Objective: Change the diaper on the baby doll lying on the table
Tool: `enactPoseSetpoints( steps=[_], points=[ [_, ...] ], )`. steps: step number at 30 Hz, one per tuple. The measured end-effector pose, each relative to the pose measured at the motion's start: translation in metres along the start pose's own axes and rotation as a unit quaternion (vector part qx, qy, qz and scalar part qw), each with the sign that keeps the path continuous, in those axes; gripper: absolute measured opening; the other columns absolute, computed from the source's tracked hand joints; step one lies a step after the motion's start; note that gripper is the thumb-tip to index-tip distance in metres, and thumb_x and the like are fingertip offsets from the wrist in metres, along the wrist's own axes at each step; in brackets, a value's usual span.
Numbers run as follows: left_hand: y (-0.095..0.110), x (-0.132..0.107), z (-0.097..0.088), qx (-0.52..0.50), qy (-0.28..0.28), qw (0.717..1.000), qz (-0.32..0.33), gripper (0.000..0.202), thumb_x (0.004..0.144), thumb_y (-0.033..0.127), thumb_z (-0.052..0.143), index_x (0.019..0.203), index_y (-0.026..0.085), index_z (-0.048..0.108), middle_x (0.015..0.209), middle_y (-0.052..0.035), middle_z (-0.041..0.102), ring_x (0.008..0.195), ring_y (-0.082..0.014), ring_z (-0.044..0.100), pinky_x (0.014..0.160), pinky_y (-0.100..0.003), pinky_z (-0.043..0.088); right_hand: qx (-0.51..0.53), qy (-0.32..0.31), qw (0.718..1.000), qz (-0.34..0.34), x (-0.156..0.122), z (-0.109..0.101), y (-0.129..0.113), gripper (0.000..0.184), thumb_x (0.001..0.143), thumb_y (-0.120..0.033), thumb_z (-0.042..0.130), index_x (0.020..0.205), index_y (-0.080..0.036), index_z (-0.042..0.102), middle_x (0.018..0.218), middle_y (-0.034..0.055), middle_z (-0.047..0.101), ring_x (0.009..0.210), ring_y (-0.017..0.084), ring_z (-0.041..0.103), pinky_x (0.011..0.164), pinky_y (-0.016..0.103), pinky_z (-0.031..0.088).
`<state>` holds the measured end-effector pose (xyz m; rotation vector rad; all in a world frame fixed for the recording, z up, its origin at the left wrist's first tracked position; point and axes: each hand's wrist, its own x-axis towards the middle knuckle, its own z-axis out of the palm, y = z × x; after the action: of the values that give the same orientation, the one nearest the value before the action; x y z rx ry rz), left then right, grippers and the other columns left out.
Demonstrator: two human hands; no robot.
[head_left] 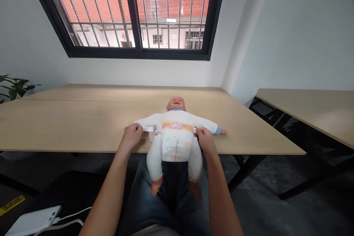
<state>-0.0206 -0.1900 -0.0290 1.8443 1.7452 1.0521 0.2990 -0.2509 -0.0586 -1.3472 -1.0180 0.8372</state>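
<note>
Baby doll (pixel 176 104) lies on its back on the light wood table (pixel 69 125), legs over the edge, arms already in the white bodysuit (pixel 177 143), white side ties (pixel 148 129) not yet fastened, while your left hand (pixel 131 136) and right hand (pixel 205 139) sit beside its chest, fingers pinching one tie each.

Head-worn view, facing forward and down

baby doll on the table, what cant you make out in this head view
All in the head view:
The baby doll's back: hidden by its own body, which lies face up.
The end of the white strap: covered by the left hand.
Whatever is under the right hand at the doll's side: covered by that hand.
The white device at lower left: cut off by the bottom edge.
</note>
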Motion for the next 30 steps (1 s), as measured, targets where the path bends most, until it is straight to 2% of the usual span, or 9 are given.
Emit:
enactPoseSetpoints(
  steps=[3,6,9,13,17,19,22,26,30],
  points=[
    [-0.017,-0.002,-0.014,0.100,-0.014,0.995,-0.018,0.023,0.084,0.029,0.048,0.066,0.018,0.056,0.069,-0.0038,0.062,0.069,-0.0197,0.055,0.063,-0.026,0.035,0.062,-0.001,0.997,0.044,-0.001,0.000,0.002,0.028,0.081,-0.046,0.057,0.077,-0.020,0.048,0.062,-0.0030,0.053,0.053,0.013,0.043,0.051,0.025,0.034],
    [-0.011,-0.013,-0.021,0.135,0.024,0.990,-0.020,0.023,0.086,0.033,0.049,0.068,0.019,0.054,0.067,-0.0026,0.060,0.067,-0.0197,0.055,0.062,-0.027,0.033,0.124,-0.002,0.990,0.066,-0.003,0.001,0.001,0.026,0.081,-0.044,0.060,0.078,-0.021,0.047,0.060,-0.0040,0.054,0.049,0.012,0.042,0.048,0.024,0.033],
    [0.018,-0.033,-0.019,0.061,0.063,0.995,0.040,0.024,0.089,0.036,0.050,0.072,0.020,0.054,0.069,-0.0013,0.061,0.069,-0.0187,0.056,0.064,-0.026,0.037,0.148,0.004,0.987,0.067,-0.004,0.003,0.001,0.025,0.081,-0.042,0.061,0.078,-0.022,0.047,0.060,-0.0037,0.056,0.049,0.013,0.044,0.047,0.024,0.035],
    [0.067,-0.065,-0.003,-0.116,-0.011,0.987,0.112,0.018,0.088,0.036,0.056,0.086,0.019,0.058,0.082,-0.0022,0.065,0.079,-0.0185,0.062,0.073,-0.027,0.047,0.140,0.047,0.988,0.046,-0.002,0.005,0.003,0.022,0.084,-0.041,0.057,0.081,-0.022,0.046,0.066,-0.0018,0.059,0.057,0.016,0.052,0.055,0.027,0.043],
    [0.093,-0.087,0.015,-0.191,-0.070,0.973,0.106,0.025,0.085,0.035,0.063,0.103,0.018,0.057,0.101,-0.0069,0.064,0.095,-0.0214,0.063,0.084,-0.033,0.052,-0.073,0.107,0.992,-0.010,0.000,-0.001,0.003,0.021,0.090,-0.039,0.049,0.079,-0.022,0.046,0.070,0.0013,0.059,0.063,0.018,0.052,0.061,0.028,0.041],
    [0.095,-0.092,0.020,-0.188,-0.071,0.975,0.094,0.033,0.083,0.034,0.066,0.109,0.018,0.055,0.111,-0.0099,0.063,0.101,-0.0231,0.063,0.089,-0.036,0.051,-0.235,0.134,0.962,-0.027,0.000,-0.008,0.001,0.019,0.092,-0.035,0.047,0.081,-0.020,0.049,0.077,0.0054,0.063,0.071,0.020,0.055,0.064,0.029,0.038],
    [0.093,-0.095,0.022,-0.173,-0.068,0.980,0.071,0.049,0.081,0.033,0.069,0.123,0.018,0.050,0.123,-0.0138,0.060,0.102,-0.0248,0.063,0.088,-0.039,0.051,-0.396,0.162,0.904,0.007,0.000,-0.020,-0.002,0.019,0.096,-0.031,0.044,0.089,-0.017,0.056,0.089,0.0112,0.067,0.081,0.024,0.060,0.066,0.030,0.033],
    [0.092,-0.095,0.022,-0.212,-0.080,0.972,0.056,0.063,0.080,0.033,0.070,0.135,0.018,0.043,0.121,-0.0129,0.063,0.098,-0.0234,0.063,0.089,-0.038,0.050,-0.457,0.149,0.876,0.044,0.001,-0.031,-0.004,0.023,0.098,-0.033,0.046,0.090,-0.016,0.060,0.090,0.0109,0.069,0.085,0.025,0.063,0.065,0.030,0.030],
    [0.096,-0.107,0.017,-0.365,-0.147,0.918,0.049,0.057,0.084,0.038,0.070,0.131,0.017,0.046,0.100,-0.0061,0.067,0.091,-0.0196,0.064,0.084,-0.031,0.050,-0.469,0.138,0.872,0.018,0.000,-0.031,-0.003,0.022,0.096,-0.034,0.050,0.083,-0.018,0.060,0.084,0.0060,0.069,0.080,0.023,0.062,0.062,0.029,0.026]
  ],
)
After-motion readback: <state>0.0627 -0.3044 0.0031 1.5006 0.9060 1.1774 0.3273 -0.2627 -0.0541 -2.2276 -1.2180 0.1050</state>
